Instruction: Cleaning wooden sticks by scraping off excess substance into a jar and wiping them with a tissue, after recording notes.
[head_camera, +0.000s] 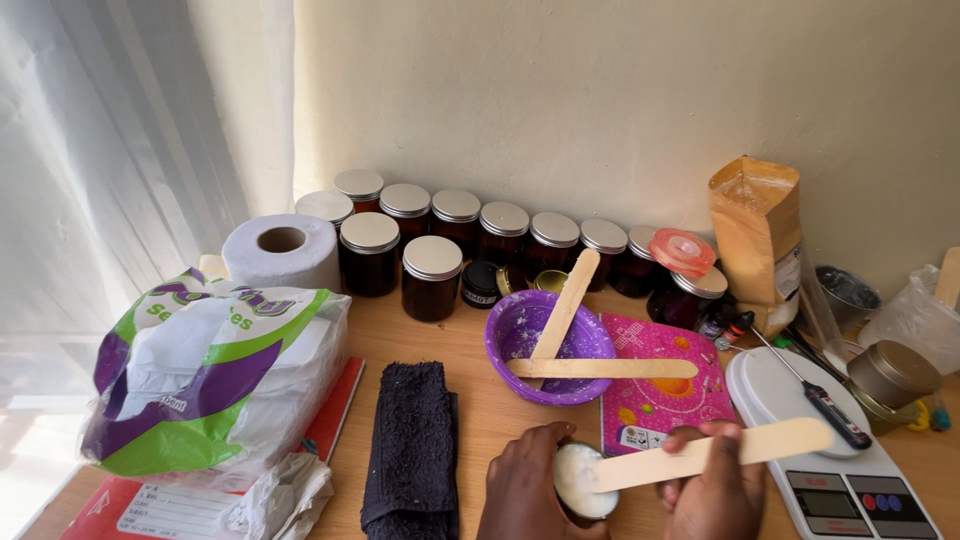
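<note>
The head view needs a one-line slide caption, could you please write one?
Left hand steadies a small jar of white substance while right hand works it with a wooden stick.

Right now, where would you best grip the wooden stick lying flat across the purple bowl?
Probably the wooden stick's right end, from the right: it overhangs the purple bowl's rim above the pink notebook, free and apparently clean. Its left end lies under a second, leaning stick.

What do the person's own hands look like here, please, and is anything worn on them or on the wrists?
Both the left hand and the right hand are bare: no gloves, and no rings show on the visible fingers. No sleeve, watch or bracelet appears, though the picture's bottom edge cuts the hands off near the wrists, so anything higher up cannot be told. Fingernails are too small to judge.
</note>
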